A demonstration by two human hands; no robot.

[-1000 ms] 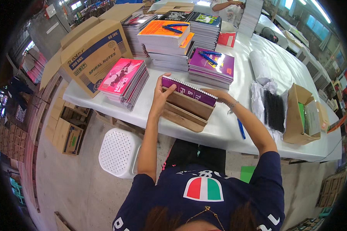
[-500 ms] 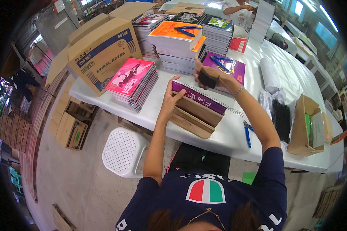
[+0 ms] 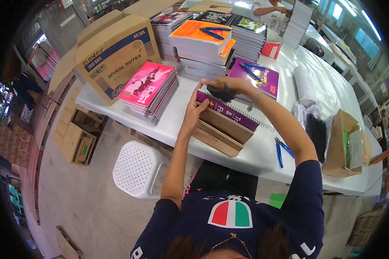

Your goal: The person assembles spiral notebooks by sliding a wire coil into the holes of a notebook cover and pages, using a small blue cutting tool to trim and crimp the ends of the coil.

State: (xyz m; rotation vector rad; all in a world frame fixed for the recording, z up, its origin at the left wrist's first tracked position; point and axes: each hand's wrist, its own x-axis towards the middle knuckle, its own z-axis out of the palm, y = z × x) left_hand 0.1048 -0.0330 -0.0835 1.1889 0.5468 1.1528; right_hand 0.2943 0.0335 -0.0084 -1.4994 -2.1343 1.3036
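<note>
Along a white table's (image 3: 263,149) near edge, working two-handed. Pinching a purple notebook (image 3: 227,111) by its left end with the left hand (image 3: 194,110), thumb in front. Bending the right hand (image 3: 231,84) over the notebook's upper edge, close beside the left; carrying something black (image 3: 221,93), cannot tell by what grip. Holding the notebook on edge in a wooden holder (image 3: 220,140), rightward of the left hand, beneath the right, lengthwise from far left to near right. Noting wire coil (image 3: 267,125) past its right end, blue pliers (image 3: 279,155) farther right.
</note>
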